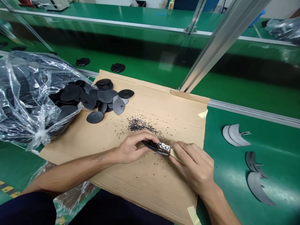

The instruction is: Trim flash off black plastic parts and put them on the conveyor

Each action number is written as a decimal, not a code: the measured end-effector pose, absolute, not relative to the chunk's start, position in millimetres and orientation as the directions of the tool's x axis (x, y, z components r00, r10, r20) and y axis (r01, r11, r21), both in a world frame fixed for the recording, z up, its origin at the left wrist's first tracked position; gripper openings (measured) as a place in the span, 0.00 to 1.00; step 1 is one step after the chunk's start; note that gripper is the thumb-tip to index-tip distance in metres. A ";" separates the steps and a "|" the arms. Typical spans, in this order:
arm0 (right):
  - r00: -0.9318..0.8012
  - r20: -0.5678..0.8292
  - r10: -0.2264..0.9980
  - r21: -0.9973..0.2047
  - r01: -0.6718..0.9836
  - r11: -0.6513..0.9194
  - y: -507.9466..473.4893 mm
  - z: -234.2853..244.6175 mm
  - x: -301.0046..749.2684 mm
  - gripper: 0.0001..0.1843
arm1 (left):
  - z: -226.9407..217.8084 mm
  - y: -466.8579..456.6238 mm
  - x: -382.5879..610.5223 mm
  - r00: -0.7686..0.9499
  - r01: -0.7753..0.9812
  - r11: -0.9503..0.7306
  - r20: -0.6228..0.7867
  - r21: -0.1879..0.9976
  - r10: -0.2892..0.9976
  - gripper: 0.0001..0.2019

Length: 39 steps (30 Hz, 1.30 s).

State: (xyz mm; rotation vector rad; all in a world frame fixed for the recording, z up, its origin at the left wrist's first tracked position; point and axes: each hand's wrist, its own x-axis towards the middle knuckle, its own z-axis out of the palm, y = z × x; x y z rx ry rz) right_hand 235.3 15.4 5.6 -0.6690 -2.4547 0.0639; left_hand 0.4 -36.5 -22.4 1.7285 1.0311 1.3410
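Green workbenches (243,90) with aluminium rails (254,112) stretch across the room beside an aluminium upright (221,47).

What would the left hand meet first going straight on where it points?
Probably the tan strip pinched by the right hand, just past the metal-tipped black tool in the left hand; depth is unclear.
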 end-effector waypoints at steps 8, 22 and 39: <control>-0.648 0.518 0.558 -0.318 0.460 0.829 19.9 3.9 233.7 0.09 | -16.1 -36.6 -1.9 0.160 0.240 -0.485 0.459 0.841 0.874 0.15; -0.541 0.429 0.723 -0.087 0.772 0.629 32.4 -5.0 240.7 0.17 | -20.7 -36.7 -1.0 -0.023 0.164 -0.173 0.179 0.971 0.984 0.15; -0.499 0.482 0.721 -0.027 0.814 0.581 27.3 -19.5 247.3 0.20 | 22.6 86.2 -58.7 -0.043 0.610 -0.156 0.229 0.777 0.973 0.25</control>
